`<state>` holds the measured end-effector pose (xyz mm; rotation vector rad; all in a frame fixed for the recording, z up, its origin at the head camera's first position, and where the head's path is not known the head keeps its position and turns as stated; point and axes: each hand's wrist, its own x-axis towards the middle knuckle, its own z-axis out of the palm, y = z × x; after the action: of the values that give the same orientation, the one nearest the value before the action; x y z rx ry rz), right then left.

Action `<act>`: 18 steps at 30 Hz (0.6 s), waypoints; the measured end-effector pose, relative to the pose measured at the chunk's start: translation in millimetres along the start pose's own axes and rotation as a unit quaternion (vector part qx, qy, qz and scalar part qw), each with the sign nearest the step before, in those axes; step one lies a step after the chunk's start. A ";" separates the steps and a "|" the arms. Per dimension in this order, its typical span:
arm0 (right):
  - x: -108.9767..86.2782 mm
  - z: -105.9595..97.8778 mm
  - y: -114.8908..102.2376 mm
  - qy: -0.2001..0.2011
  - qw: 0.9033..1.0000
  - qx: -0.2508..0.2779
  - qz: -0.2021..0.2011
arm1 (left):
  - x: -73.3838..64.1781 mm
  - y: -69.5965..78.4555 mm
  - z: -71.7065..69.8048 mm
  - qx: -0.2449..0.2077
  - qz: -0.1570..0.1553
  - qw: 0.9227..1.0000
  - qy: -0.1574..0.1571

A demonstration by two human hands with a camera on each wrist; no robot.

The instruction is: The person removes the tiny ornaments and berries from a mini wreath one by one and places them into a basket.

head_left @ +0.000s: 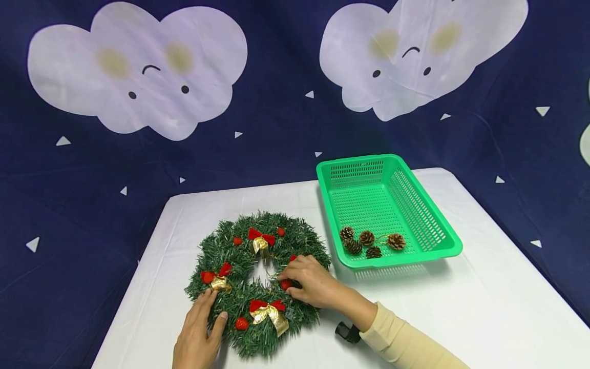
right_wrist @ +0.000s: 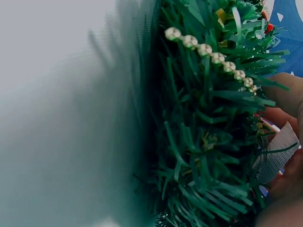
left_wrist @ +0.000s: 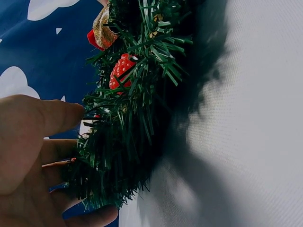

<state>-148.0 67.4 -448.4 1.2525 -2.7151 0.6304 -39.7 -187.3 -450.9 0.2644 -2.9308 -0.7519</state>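
A green tinsel wreath (head_left: 295,230) lies on the white table, dressed with red-and-gold bows and red berries. My left hand (head_left: 199,328) rests at its lower left edge, thumb spread from fairly straight fingers, beside the left bow (head_left: 220,283). Over the wreath's right side my right hand (head_left: 313,281) bends its fingers around a bow, which it mostly hides; a red berry (head_left: 286,284) shows by its thumb. A pale ribbon tail (right_wrist: 279,153) of that bow lies against the fingers in the right wrist view. A string of gold beads (right_wrist: 218,57) crosses the tinsel there.
A green plastic basket (head_left: 442,251) stands at the back right, with several pine cones (head_left: 366,238) at its near end. A black object (head_left: 346,332) sits by the right forearm. Behind the table (head_left: 488,287) hangs a dark blue cloth (head_left: 276,102) with clouds.
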 end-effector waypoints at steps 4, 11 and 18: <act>0.7 1.9 0.4 -0.002 1.000 -0.005 -0.001 | -0.4 0.1 -0.8 -0.001 -0.004 1.000 -0.009; 0.0 4.3 1.3 -0.005 1.000 -0.006 0.004 | -1.5 -0.2 0.4 -0.001 0.005 1.000 0.003; 1.3 5.5 2.4 -0.010 1.000 -0.007 0.004 | -0.9 0.1 0.7 -0.002 0.007 1.000 0.005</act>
<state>-150.1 65.7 -453.9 1.2522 -2.7380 0.6023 -38.9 -186.7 -451.5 0.2448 -2.9191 -0.7521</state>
